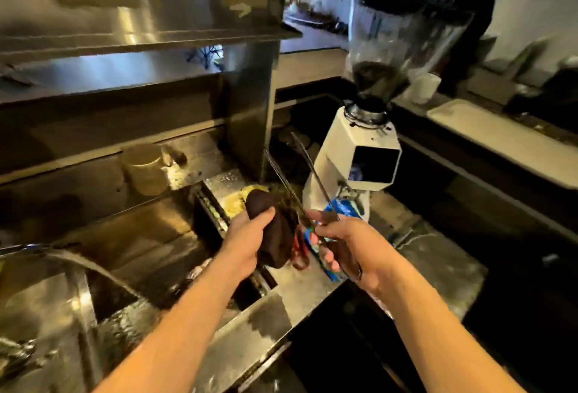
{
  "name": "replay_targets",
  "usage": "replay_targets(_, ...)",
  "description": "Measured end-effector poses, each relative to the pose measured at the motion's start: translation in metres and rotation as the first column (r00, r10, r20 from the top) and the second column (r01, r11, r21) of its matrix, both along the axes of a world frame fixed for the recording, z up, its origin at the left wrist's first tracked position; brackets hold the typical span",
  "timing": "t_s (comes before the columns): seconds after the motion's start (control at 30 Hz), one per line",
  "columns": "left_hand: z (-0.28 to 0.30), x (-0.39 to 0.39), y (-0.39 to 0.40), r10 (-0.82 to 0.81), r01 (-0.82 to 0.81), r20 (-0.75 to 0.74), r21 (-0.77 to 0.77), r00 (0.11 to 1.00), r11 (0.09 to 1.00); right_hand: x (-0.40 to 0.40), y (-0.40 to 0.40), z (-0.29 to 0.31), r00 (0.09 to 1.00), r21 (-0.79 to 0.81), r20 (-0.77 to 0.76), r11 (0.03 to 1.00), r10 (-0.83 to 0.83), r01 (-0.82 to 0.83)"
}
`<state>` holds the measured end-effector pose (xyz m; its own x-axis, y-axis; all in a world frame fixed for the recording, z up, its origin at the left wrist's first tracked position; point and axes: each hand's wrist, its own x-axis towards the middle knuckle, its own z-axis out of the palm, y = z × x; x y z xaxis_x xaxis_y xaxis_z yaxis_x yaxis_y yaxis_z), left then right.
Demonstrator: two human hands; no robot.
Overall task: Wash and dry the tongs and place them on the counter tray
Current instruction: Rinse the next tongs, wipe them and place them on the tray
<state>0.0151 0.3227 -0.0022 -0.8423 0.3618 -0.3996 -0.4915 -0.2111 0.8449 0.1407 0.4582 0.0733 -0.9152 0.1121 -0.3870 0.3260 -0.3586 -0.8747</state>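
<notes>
The tongs (300, 180) are off the worktop, held in the air over the sink's right rim; the right hand (341, 245) is curled round their hinge end, and the two thin arms fan up and away toward the grinder (356, 154), tips apart. The left hand (247, 236) grips a dark cloth (275, 233), bunched into a wad, just beside the lower part of the arms; whether cloth and metal are touching I cannot tell, since the frame is blurred there.

Water runs from the tap (18, 248) into the sink (131, 261) at the left; the steel round it shines wet. So my guess is that washing is over and drying is in hand.

The tongs look like thin sprung steel: light, stiff along each arm, springy across; likely wet and so slippery. The hinge end is the sound place to hold, as the arms stay free for wiping; pinching one arm through the cloth and drawing toward the tip should dry it, though the arm may flex away under pressure. Nothing here is fragile, but a wet handle could twist in the fingers.

A pale tray (488, 129) lies on the far counter at the right, well apart from the hands.
</notes>
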Motion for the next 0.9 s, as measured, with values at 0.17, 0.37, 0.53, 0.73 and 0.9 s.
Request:
replay_targets(0.17, 0.027, 0.051, 0.107, -0.136, 0.137, -0.084, 0.01, 0.987, 0.99, 0.058, 0.094, 0.01, 0.993, 0.033, -0.034, 0.993, -0.114, 0.115)
replay_targets(0.37, 0.041, 0.113, 0.229, -0.3, 0.303, -0.118, 0.008, 0.947, 0.953, 0.129, 0.202, 0.024, 0.968, 0.055, -0.091, 0.969, -0.234, 0.239)
replay_targets(0.53, 0.055, 0.169, 0.32, -0.426, 0.431, -0.097, 0.035, 0.899, 0.902, 0.184, 0.276, 0.037, 0.904, -0.038, -0.111, 0.911, -0.412, 0.411)
replay_targets(0.73, 0.062, 0.224, 0.395, -0.587, 0.594, -0.137, 0.018, 0.798, 0.804, 0.244, 0.342, 0.059, 0.774, -0.227, -0.079, 0.768, -0.628, 0.599)
replay_targets(0.9, 0.063, 0.257, 0.433, -0.675, 0.679, -0.104, -0.004, 0.73, 0.734, 0.295, 0.399, 0.073, 0.523, 0.02, -0.03, 0.523, -0.852, 0.852)
